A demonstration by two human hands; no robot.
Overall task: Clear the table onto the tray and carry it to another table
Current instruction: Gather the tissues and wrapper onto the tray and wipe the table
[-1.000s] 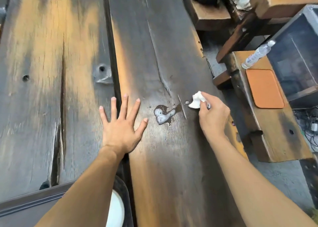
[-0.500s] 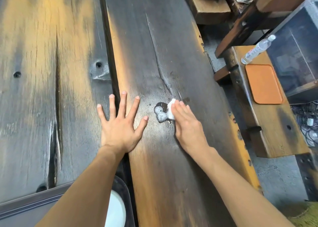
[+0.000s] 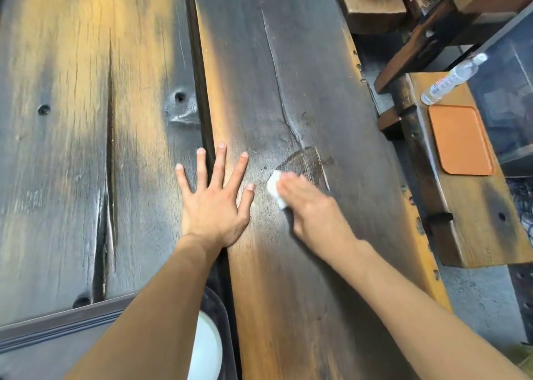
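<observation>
The left grip (image 3: 215,204) is lying flat on the desk (image 3: 288,62), fingers spread, straddling the gap between two planks. The right grip (image 3: 313,206) is resting just to its right, pressing a tissue (image 3: 275,188) against the desk; the tissue is sticking out between the two grips. A wet smear (image 3: 305,163) is lying on the desk just beyond the right grip. Behind the left grip, under its forearm, a tray (image 3: 57,325) is sitting at the near desk edge, holding a plate (image 3: 206,348). Well right of the right grip, off the desk, a bench (image 3: 467,224) is carrying a mat (image 3: 460,140), with a bottle (image 3: 450,80) lying beyond the mat.
</observation>
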